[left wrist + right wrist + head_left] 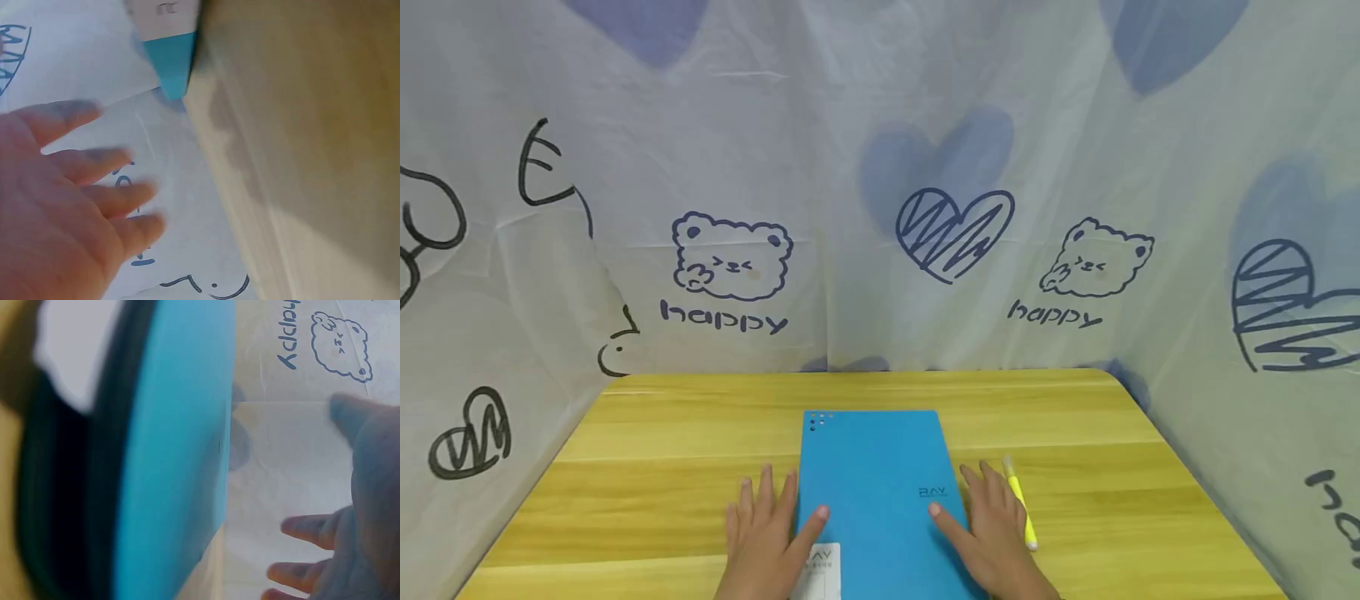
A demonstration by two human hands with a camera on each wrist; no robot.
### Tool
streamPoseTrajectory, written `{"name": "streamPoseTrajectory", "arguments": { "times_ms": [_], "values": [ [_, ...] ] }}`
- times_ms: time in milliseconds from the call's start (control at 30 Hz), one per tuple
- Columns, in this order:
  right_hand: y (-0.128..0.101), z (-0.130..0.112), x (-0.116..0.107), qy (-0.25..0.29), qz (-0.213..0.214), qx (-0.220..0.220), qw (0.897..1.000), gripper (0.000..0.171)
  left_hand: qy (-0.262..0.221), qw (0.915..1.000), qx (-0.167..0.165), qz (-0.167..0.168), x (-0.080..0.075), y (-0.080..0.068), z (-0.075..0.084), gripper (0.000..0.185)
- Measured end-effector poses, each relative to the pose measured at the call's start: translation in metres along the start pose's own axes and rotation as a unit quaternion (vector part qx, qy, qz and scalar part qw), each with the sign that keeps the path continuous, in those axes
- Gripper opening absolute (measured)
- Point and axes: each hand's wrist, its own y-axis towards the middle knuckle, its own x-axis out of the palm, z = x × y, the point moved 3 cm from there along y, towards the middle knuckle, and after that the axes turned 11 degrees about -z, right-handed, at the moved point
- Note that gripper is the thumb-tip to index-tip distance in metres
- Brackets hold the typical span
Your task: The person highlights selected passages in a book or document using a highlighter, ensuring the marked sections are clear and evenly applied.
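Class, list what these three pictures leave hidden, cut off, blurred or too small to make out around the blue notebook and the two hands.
- Head view: the notebook has its near edge cut off by the frame; its white label is partly under the left hand.
- Head view: the cover's small print is too small to read.
- Head view: the yellow pen is partly hidden by the right hand.
- Both wrist views: blurred, so contact is unclear.

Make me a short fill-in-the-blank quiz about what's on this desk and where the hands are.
1. The notebook lying between the hands is ____ in colour.
2. The yellow pen lies on the wooden table beside the ____ hand.
3. The left hand lies flat, with its ____ resting on the notebook's cover.
Missing words: blue; right; thumb
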Motion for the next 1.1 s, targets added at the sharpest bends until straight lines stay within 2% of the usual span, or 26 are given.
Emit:
{"name": "streamPoseTrajectory", "arguments": {
  "times_ms": [100,167,267,433,633,833,1100],
  "values": [
    [0.000,0.000,-0.001,0.004,0.029,0.001,1.000,0.054,-0.015,0.9992,0.003,0.037,-0.004,-0.003,0.005,0.047],
    [0.000,0.000,-0.001,0.021,0.033,0.013,0.999,0.032,-0.019,0.9977,0.006,0.064,-0.006,-0.005,0.007,0.028],
    [0.001,0.000,-0.001,0.054,0.026,0.026,0.998,0.012,-0.042,0.9956,0.006,0.083,-0.006,-0.009,0.008,0.035],
    [0.001,0.000,0.001,0.057,0.001,0.010,0.998,0.013,-0.061,0.9953,0.009,0.074,-0.005,-0.013,0.009,0.038],
    [0.002,-0.003,0.001,0.042,-0.007,-0.009,0.999,0.013,-0.058,0.9955,0.035,0.067,-0.004,-0.012,0.010,0.037],
    [0.003,-0.002,0.001,0.047,-0.029,-0.002,0.998,0.010,-0.062,0.9970,0.013,0.044,-0.004,-0.012,0.010,0.037],
    [0.005,-0.002,-0.001,0.036,-0.031,-0.001,0.999,0.010,-0.069,0.9971,0.017,0.028,-0.003,-0.009,0.010,0.038]
  ]
}}
